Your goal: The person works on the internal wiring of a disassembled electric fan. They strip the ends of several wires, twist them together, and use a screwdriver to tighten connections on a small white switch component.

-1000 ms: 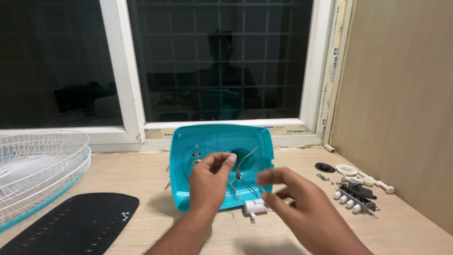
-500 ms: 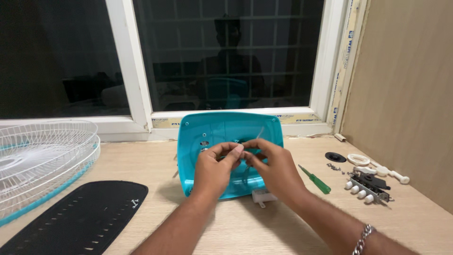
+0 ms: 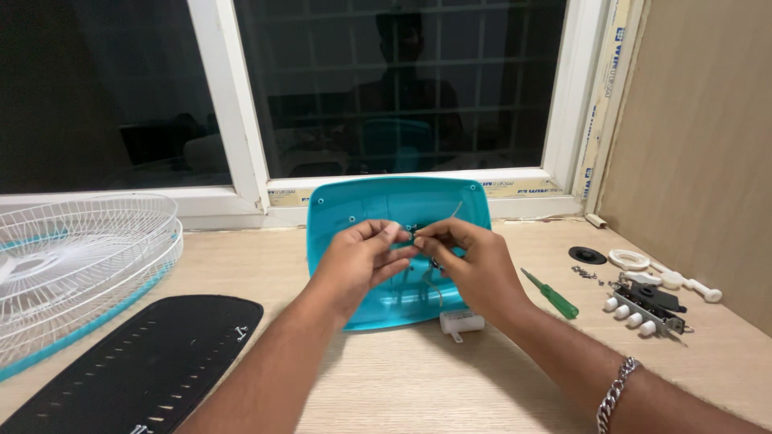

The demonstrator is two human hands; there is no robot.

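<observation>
Turquoise plastic fills the middle of the desk: the fan base (image 3: 400, 210) lies open side up near the back edge, under the window. My left hand (image 3: 358, 261) and right hand (image 3: 474, 261) meet over it, fingertips pinched together on thin wires (image 3: 412, 233) rising from the shell; what exactly sits between them is too small to tell. A white capacitor (image 3: 461, 322) lies just beside the base's near edge, below my right wrist. Toward the right edge are a green screwdriver (image 3: 551, 294) and a switch block (image 3: 646, 306). White fan grilles (image 3: 80, 257) sit at the left edge, a black panel (image 3: 137, 362) near the front-left corner.
</observation>
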